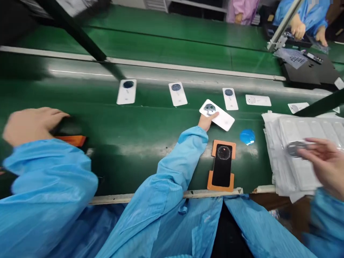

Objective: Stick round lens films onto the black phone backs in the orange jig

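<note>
My left hand [204, 123] grips the camera end of a white phone [223, 119], its thumb lying on the face by the round camera area. The phone is tilted and held over the green bench. Between the fingers of my right hand [324, 161] is a small dark grey flat piece [294, 148], blurred by motion, above a clear plastic tray [309, 175]. In front of me a black phone [222, 166] with a round camera lies in an orange fixture [213, 186]. A round blue film [247, 136] lies beside it.
Several white phones, such as one [127, 95] at the left, lie spaced along the green bench [145, 125]. At the left, a co-worker's hand [32, 125] is over an orange fixture [73, 140]. Black posts [77, 32] cross the bench. Another co-worker's hands [298, 28] are across it.
</note>
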Motion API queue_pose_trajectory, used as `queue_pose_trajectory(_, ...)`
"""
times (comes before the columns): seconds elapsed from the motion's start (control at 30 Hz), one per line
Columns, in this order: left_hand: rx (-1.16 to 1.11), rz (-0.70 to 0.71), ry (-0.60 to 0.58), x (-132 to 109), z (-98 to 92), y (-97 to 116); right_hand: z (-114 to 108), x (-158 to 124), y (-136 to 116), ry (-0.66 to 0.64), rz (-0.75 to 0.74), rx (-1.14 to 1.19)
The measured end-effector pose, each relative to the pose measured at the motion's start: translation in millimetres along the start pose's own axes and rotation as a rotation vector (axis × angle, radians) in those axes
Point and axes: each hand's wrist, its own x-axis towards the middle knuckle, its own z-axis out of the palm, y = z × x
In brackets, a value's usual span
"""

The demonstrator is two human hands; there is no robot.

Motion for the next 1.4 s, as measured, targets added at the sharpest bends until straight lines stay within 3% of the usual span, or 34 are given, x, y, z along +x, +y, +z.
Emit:
queue_pose_trajectory(0.1, -0.014, 0.040, -0.022, 5.0, -4.6, -3.7, 66.1, -29.3, -8.0, -0.173, 0.062, 0.211)
queue_pose_trajectory(0.2, -0.013, 0.089, -0.067, 6.9, -6.8, -6.7, 122.3, -41.8, -12.0, -0.240, 0.016, 0.253)
queue_pose_trajectory(0.3, 0.003, 0.097, -0.089, 9.0, -6.6, -8.8, 156.1, -48.4, -11.1, -0.196, -0.186, 0.134)
queue_pose_trajectory(0.47, -0.037, 0.089, -0.122, 9.5, -3.9, -7.8, 186.0, -57.3, -1.6, -0.168, -0.670, -0.218)
queue_pose_trajectory(0.63, -0.059, 0.069, -0.133, 5.5, -1.2, -2.9, 202.5, -66.5, 7.6, -0.290, -0.940, -0.329)
queue_pose_trajectory(0.87, -0.133, -0.026, -0.073, -5.3, 6.3, 8.6, 210.5, -65.3, -0.4, -0.235, -1.078, -0.283)
queue_pose_trajectory(1.17, -0.099, -0.034, -0.061, -13.3, 10.8, 17.2, 207.7, -66.0, 5.5, -0.263, -1.021, -0.240)
queue_pose_trajectory(1.3, -0.015, -0.044, -0.056, -13.2, 12.9, 20.7, 201.6, -51.0, -3.1, -0.329, -1.044, -0.218)
queue_pose_trajectory(1.4, 0.229, 0.077, -0.078, -27.0, 24.1, 34.1, 186.6, -22.9, -22.6, -0.171, -1.026, -0.134)
